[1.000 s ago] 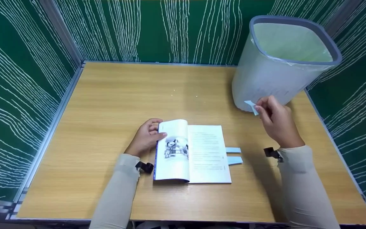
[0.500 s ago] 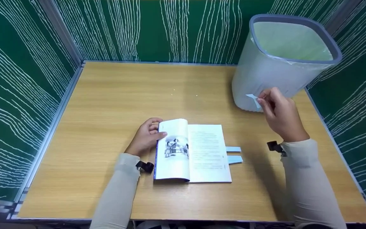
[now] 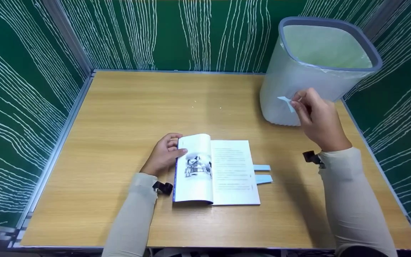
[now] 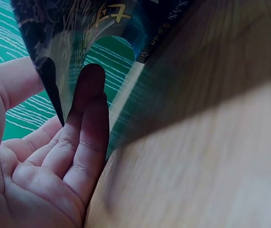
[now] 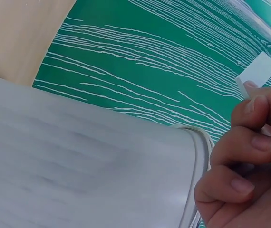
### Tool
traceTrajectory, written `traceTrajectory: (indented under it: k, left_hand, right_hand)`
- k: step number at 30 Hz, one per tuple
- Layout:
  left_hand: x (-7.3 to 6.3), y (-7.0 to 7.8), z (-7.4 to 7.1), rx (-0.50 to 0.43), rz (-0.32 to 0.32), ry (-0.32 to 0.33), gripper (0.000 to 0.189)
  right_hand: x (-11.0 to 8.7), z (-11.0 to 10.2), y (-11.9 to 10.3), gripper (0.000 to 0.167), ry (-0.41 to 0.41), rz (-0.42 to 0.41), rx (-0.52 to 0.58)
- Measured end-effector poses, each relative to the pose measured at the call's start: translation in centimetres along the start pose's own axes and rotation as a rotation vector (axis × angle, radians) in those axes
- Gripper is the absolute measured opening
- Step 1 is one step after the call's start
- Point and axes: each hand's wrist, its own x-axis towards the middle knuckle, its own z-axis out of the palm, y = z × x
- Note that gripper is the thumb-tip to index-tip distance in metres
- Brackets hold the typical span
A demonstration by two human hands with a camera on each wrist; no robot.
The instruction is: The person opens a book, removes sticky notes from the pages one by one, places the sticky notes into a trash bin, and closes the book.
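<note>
An open book (image 3: 232, 173) lies on the table, a black-and-white drawing on its left page and lines of print on its right. My left hand (image 3: 163, 153) holds the left half by its outer edge, thumb on the page. The left wrist view has the fingers under the dark cover (image 4: 90, 21), which bows up. In front of the bin, my right hand (image 3: 319, 119) pinches a small folded light-blue paper strip (image 3: 287, 101) between thumb and forefinger. Two blue paper strips, an upper one (image 3: 262, 167) and a lower one (image 3: 264, 179), stick out from the book's right edge.
A tall translucent waste bin (image 3: 278, 85) with a grey-blue rim and a pale green liner stands at the back right. Tiny white specks lie on the wooden table (image 3: 137, 107). Green panels (image 3: 170, 35) with white streaks enclose the table's back and sides.
My right hand has risen and shifted slightly right along the bin's front, carrying the paper strip up. My left hand and the book have stayed put.
</note>
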Motion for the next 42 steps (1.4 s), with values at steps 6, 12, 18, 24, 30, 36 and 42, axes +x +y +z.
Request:
traceTrajectory:
  k: [6,12,18,24,30,36,42]
  left_hand:
    - [-0.2,0.3,0.0,0.039,-0.015,0.020,0.057]
    - [-0.2,0.4,0.1,0.035,-0.014,0.005,0.057]
    - [-0.3,0.4,0.1,0.052,-0.025,0.013,0.058]
    - [-0.1,0.2,0.1,0.028,-0.004,0.001,0.057]
    - [-0.1,0.2,0.1,0.025,-0.006,-0.001,0.056]
    - [-0.2,0.4,0.2,0.043,-0.013,0.010,0.055]
    - [-0.1,0.4,0.2,0.043,-0.021,0.014,0.057]
  right_hand:
    - [0.6,-0.4,-0.2,0.015,0.000,0.016,-0.012]
    - [1.0,-0.9,-0.1,0.014,0.016,0.006,-0.016]
    - [1.4,-1.2,-0.3,0.016,0.030,-0.002,-0.016]
    - [1.8,-1.6,-0.4,0.018,0.052,-0.038,-0.052]
    - [2.1,-1.8,-0.6,0.018,0.058,-0.040,-0.058]
    - [2.3,-1.9,-0.8,0.020,0.048,-0.019,-0.054]
    - [2.5,-2.2,-0.8,0.020,0.054,-0.003,-0.067]
